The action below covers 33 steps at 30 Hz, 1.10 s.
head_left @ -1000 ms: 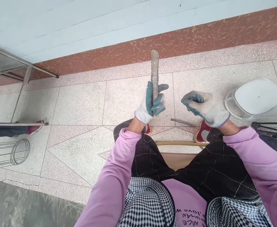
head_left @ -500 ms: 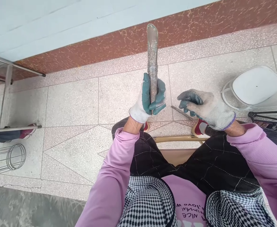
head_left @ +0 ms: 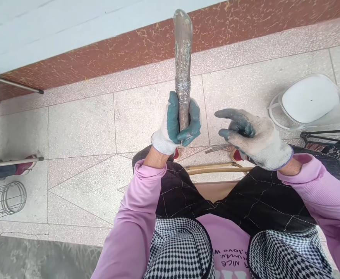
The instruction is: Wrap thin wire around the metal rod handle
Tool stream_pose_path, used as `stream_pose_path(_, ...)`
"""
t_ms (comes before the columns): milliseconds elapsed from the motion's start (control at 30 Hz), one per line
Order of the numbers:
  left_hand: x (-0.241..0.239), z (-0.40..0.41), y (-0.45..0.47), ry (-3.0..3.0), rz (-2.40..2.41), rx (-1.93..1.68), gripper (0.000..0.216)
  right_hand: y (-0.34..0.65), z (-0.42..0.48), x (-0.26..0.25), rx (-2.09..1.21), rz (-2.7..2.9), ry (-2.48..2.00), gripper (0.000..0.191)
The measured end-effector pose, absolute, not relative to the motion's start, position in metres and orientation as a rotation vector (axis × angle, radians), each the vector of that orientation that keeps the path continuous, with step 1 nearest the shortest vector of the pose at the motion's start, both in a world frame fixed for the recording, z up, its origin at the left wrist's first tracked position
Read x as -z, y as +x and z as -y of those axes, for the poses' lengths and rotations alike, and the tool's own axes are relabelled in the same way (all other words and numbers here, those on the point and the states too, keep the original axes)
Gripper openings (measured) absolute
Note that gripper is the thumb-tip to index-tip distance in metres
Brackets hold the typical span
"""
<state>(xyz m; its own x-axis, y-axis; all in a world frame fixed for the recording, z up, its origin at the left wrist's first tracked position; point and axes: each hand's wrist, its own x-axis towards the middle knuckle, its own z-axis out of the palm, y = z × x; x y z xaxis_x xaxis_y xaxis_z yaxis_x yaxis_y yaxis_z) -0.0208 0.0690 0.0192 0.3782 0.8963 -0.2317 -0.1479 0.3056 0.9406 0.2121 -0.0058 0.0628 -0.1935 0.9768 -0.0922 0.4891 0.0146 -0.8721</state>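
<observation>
My left hand (head_left: 184, 122), in a white glove with green coating, is closed round the lower part of a worn grey-brown rod (head_left: 183, 50). The rod stands upright with a rounded, slanted top end. Just above my fingers, thin wire (head_left: 183, 86) is wound round it in many turns. To the right, my right hand (head_left: 248, 131) wears a similar, dirtier glove, its thumb and forefinger apart. A thin bundle of wire pieces (head_left: 216, 148) sticks out from under its lower fingers, which seem curled on it; their grip is mostly hidden.
A white stool (head_left: 311, 99) stands at the right, near a black folding frame (head_left: 327, 135). At the left are a metal frame (head_left: 19, 161), a wire rack (head_left: 13, 197) and another person's shoe (head_left: 26, 166). A red-brown wall base (head_left: 100, 58) runs across the back.
The rod in my left hand has shifted up and slightly left in view. My right forefinger and thumb have spread apart, and the wire bundle has tilted.
</observation>
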Motion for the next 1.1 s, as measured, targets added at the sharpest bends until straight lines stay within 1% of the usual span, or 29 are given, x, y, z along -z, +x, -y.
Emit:
stream_pose_path(133,-0.028,-0.064,-0.017,0.965,-0.799,-0.824,0.088,0.214,0.01,-0.07,-1.081,1.809,-1.514,0.036)
stream_pose_path(233,-0.039,-0.058,-0.014,0.935,-0.623,-0.858,0.085,0.215,0.015,-0.074,-0.994,1.86,-1.511,0.039)
stream_pose_path(333,-0.044,-0.056,-0.014,0.93,-0.515,-0.857,0.081,0.216,0.019,-0.075,-1.046,1.785,-1.589,0.044)
stream_pose_path(500,-0.041,-0.055,-0.019,0.989,-0.614,-0.832,0.09,0.216,0.02,-0.067,-1.128,1.63,-1.652,0.035)
stream_pose_path(667,-0.04,-0.051,-0.022,0.979,-0.612,-0.869,0.089,0.214,0.016,-0.07,-1.145,1.612,-1.59,0.026)
stream_pose_path(767,-0.041,-0.052,-0.022,0.997,-0.608,-0.86,0.088,0.214,0.019,-0.074,-1.133,1.651,-1.597,0.031)
stream_pose_path(867,-0.04,-0.054,-0.023,0.992,-0.514,-0.901,0.081,0.215,0.022,-0.076,-1.098,1.684,-1.589,0.033)
stream_pose_path(967,-0.04,-0.055,-0.023,0.982,-0.463,-0.912,0.077,0.215,0.022,-0.075,-1.014,1.7,-1.597,0.029)
stream_pose_path(1100,-0.04,-0.054,-0.021,0.993,-0.586,-0.906,0.084,0.215,0.022,-0.073,-0.966,1.69,-1.592,0.021)
